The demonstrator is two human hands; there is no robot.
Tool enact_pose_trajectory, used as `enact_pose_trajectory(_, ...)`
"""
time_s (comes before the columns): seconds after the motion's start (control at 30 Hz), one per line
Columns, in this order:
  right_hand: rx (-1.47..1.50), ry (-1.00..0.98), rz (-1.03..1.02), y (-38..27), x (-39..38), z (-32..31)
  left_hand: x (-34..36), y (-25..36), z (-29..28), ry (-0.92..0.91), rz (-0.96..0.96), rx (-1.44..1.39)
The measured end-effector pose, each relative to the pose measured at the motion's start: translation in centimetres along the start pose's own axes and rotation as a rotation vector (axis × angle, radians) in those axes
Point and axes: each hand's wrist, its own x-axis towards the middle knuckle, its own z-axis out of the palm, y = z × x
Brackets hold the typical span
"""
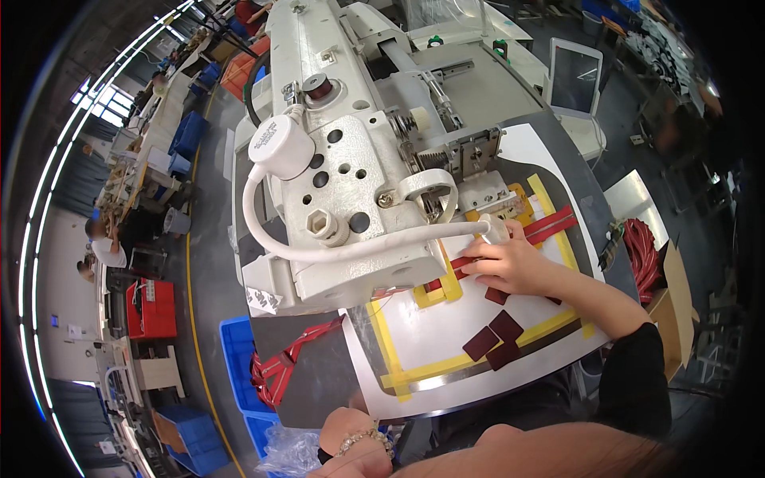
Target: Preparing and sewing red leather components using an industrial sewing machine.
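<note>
One red strap (551,226) crosses the white sheet (422,342) toward the sewing machine (351,187). My right hand (511,263) rests on it beside the yellow frame (437,297), fingers close together; whether they pinch, I cannot tell. My left hand (344,429) is low at the front, its fingers hidden. The strap looks light, pliant and hardly fragile, likely to slide on the smooth sheet, so I judge both edges, pressed flat near the frame, the best hold.
</note>
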Motion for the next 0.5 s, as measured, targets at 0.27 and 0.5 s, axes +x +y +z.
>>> enact_pose_trajectory(0.27,-0.061,0.057,-0.077,0.5,0.1,0.8,1.0,-1.8,1.3,0.07,-0.29,0.111)
enact_pose_trajectory(0.5,0.016,0.109,-0.127,0.8,-0.2,2.0,-0.9,-10.4,-2.0,-0.684,-0.244,0.744)
